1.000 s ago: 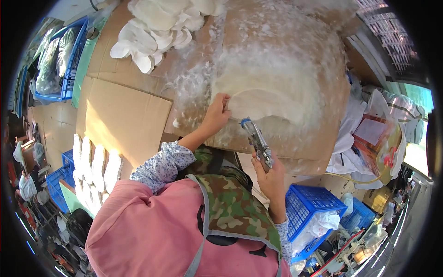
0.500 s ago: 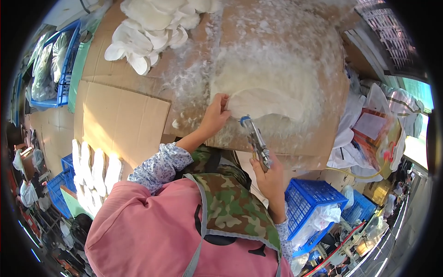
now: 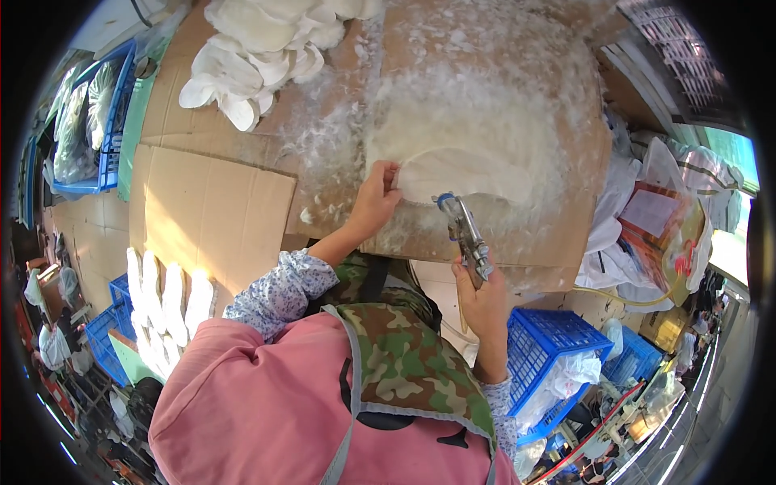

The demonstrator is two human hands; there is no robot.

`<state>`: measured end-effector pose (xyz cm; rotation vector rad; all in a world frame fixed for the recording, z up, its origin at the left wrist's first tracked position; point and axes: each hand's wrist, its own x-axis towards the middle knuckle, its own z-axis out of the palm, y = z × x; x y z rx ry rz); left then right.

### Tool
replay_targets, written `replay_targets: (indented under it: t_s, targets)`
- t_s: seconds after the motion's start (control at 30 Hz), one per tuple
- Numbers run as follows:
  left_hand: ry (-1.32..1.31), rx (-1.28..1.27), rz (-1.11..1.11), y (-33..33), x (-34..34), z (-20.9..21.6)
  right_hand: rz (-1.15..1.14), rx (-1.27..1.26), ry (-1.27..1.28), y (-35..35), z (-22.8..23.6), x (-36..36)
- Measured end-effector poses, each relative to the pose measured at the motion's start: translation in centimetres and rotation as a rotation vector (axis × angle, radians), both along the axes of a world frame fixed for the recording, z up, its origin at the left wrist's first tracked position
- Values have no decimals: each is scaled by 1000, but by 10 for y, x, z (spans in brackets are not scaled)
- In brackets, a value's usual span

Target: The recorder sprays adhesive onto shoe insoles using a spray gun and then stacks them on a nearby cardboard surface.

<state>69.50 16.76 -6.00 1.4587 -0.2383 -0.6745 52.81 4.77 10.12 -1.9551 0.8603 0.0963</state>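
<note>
A cream-white insole-shaped piece (image 3: 465, 175) lies flat on the residue-covered cardboard (image 3: 558, 242) in front of me. My left hand (image 3: 375, 200) is closed in a pinch at the left end of this piece. Wrapped round the handle of a metal spray gun (image 3: 467, 230) is my right hand (image 3: 483, 305). The gun's blue-ringed nozzle points at the piece's near edge, a little apart from it. Whether spray is coming out, I cannot tell.
A heap of white insole-shaped pieces (image 3: 263, 48) lies at the far left. Nearer on the left are a loose cardboard sheet (image 3: 214, 198) and a row of white pieces (image 3: 172, 299). A blue crate (image 3: 546, 347) stands low right; a yellowish hose (image 3: 622, 300) runs beside the table.
My right hand and the spray gun have moved to the right and slightly up along the piece's near edge. My left hand has hardly moved.
</note>
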Motion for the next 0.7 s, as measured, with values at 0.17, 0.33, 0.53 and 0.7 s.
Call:
replay_targets:
  t_s: [0.17, 0.33, 0.53, 0.7]
  targets:
    - [-30, 73, -1, 1, -2, 5, -52, 3, 16, -14, 0, -3]
    - [-75, 155, -23, 2, -3, 8, -57, -103, -38, -24, 2, -7]
    - [-95, 214, -8, 0, -4, 10, -127, -99, -60, -34, 6, -10]
    - [-99, 162, -1, -1, -3, 15, -208, -75, -70, -45, 4, -17]
